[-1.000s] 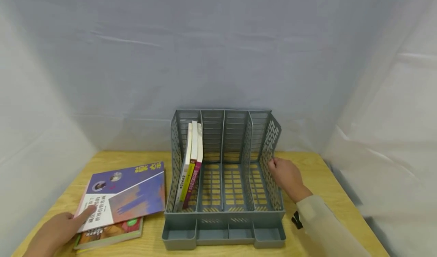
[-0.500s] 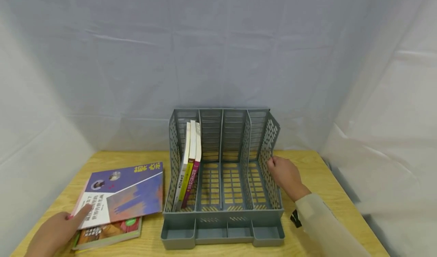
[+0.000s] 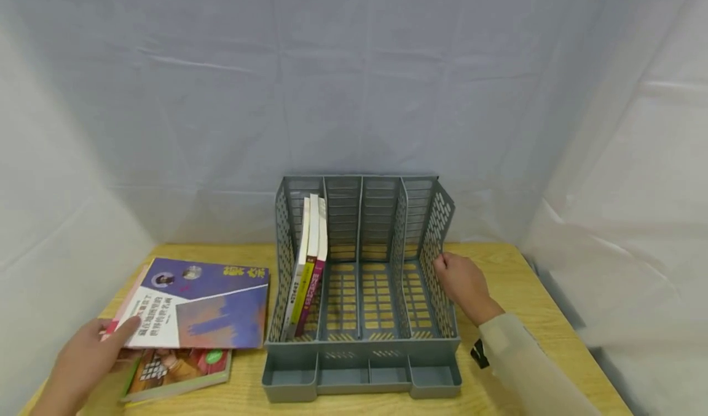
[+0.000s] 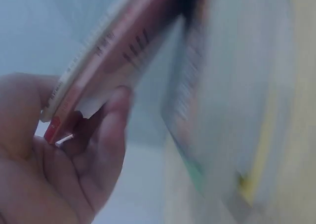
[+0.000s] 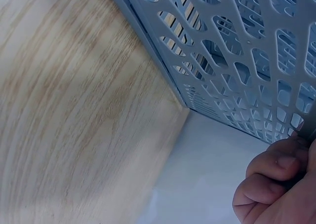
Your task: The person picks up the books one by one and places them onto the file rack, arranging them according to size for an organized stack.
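My left hand [image 3: 83,361] grips two thin books at their left edge. The upper one is a purple-and-white book [image 3: 216,299]; under it, a pink-spined book [image 4: 91,78] shows in the left wrist view, fingers below and thumb over the top. Beneath them on the table lies a book with an orange-and-red cover [image 3: 190,373]. My right hand [image 3: 464,287] holds the right side panel of a grey desktop file rack [image 3: 362,348], its fingers curled at the edge in the right wrist view. Several books [image 3: 312,262] stand in the rack's leftmost compartment, leaning slightly.
The rack has dividers [image 3: 399,262] between its upright compartments and small trays [image 3: 343,378] along its front. It stands on a wooden table [image 3: 498,336], with pale sheeting [image 3: 354,84] behind and at both sides.
My left hand has lifted the two books slightly off the one beneath and turned them a little, uncovering more of its cover. The right hand stays on the rack.
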A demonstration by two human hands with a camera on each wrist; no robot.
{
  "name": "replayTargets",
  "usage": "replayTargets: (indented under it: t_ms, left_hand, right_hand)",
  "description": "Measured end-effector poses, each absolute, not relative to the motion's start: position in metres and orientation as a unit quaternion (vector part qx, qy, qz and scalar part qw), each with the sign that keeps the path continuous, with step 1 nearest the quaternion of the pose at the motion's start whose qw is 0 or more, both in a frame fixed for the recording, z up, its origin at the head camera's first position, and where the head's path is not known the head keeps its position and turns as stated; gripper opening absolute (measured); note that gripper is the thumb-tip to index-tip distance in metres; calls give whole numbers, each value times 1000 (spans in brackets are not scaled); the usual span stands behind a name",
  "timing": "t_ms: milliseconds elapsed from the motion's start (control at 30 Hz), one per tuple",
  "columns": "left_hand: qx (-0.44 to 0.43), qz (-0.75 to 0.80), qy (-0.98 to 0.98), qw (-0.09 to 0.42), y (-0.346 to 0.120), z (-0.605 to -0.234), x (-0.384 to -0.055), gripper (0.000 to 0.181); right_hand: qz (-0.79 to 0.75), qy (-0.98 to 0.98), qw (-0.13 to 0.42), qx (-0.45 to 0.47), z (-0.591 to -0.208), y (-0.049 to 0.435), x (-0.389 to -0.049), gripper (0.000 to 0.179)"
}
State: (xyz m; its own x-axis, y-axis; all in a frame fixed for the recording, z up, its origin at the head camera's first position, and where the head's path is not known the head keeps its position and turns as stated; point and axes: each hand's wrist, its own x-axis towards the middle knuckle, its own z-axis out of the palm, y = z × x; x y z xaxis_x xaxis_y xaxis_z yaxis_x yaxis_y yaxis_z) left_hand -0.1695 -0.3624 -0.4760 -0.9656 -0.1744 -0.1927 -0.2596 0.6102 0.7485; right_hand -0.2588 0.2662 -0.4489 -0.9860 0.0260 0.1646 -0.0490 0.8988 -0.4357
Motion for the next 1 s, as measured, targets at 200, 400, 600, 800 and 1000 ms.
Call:
replayTargets:
  t_ms: [200, 400, 600, 800, 1000]
  left_hand:
    - [-86, 516, 849, -78, -331, -451, -165, 56]
    - [-180, 368, 866, -287, -293, -402, -145, 47]
    - [-164, 328, 815, -448, -264, -374, -125, 41]
    - [-76, 276, 824, -489, -254, -381, -132, 39]
    - [-141, 338, 833, -415, -277, -395, -157, 45]
  right_hand:
    - [223, -972, 79, 5, -450, 268, -259, 40]
    - [215, -974, 68, 0, -451, 267, -260, 44]
    - [226, -971, 71, 2, -449, 267, -260, 44]
    - [233, -970, 72, -5, -448, 267, -259, 43]
    - [239, -968, 72, -5, -448, 267, -258, 43]
